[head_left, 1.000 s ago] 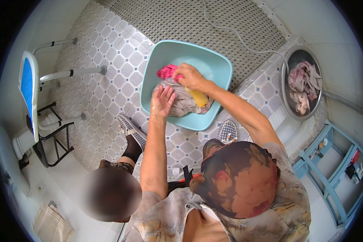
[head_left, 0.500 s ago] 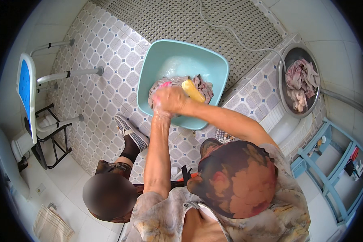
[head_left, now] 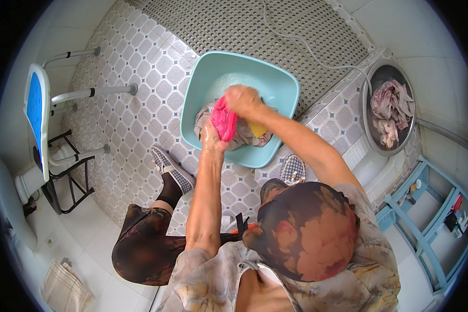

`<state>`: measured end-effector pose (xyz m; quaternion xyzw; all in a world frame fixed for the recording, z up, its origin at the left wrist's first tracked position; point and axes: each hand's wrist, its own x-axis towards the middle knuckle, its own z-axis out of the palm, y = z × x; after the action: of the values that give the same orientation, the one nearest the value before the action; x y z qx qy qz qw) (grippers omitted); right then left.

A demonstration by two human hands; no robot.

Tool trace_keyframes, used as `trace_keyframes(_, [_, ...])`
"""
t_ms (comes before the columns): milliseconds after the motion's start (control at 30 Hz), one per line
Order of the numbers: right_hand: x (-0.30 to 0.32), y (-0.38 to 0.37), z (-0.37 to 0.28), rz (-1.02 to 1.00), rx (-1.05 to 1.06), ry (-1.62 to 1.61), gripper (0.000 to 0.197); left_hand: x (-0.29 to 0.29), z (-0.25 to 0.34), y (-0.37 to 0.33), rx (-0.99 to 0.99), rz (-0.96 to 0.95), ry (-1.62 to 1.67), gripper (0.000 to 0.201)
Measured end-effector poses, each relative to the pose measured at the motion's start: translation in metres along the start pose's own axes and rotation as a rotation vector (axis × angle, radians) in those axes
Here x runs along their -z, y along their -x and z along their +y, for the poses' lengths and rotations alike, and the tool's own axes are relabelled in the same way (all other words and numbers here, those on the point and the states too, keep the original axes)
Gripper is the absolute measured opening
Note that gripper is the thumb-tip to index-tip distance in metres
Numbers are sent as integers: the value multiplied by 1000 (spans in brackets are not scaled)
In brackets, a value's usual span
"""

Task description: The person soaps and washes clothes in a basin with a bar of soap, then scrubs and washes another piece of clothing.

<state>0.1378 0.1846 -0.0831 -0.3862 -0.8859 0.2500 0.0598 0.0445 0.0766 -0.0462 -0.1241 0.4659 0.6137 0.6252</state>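
Observation:
A bright pink cloth (head_left: 223, 120) is held between my two hands over a turquoise washtub (head_left: 282, 83). My left hand (head_left: 211, 136) is closed round its lower end, wet with suds. At the cloth's upper right edge, my right hand (head_left: 244, 101) grips it with curled fingers. Below them in the tub lies a wet greyish-pink garment (head_left: 243, 136). A yellow bar of soap (head_left: 257, 129) rests on that garment, partly covered by my right wrist. Foamy water (head_left: 226, 83) shows at the tub's far side.
On the right, a metal basin (head_left: 367, 112) holds crumpled pinkish clothes (head_left: 392, 106). A pale hose (head_left: 317, 54) runs over the perforated mat (head_left: 307, 26). A blue-and-white shower chair (head_left: 36, 112) stands left, and a light-blue rack (head_left: 426, 229) at lower right. My checked shoes (head_left: 171, 169) flank the tub's near side.
My hands have parted from a tight clasp; the right has moved up and right. Far more of the pink cloth now shows, and my right forearm covers more of the soap.

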Motion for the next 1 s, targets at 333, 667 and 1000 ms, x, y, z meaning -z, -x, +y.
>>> trace_keyframes(333, [-4, -1, -1, 178, 1, 81, 45, 59, 40, -4, -69, 299, -79, 59])
trace_keyframes(667, [29, 6, -86, -125, 202, -874, 8, 85, 45, -17, 25, 27, 167, 52])
trace_keyframes(1000, [25, 44, -123, 6, 167, -393, 22, 45, -6, -10, -68, -170, 263, 32])
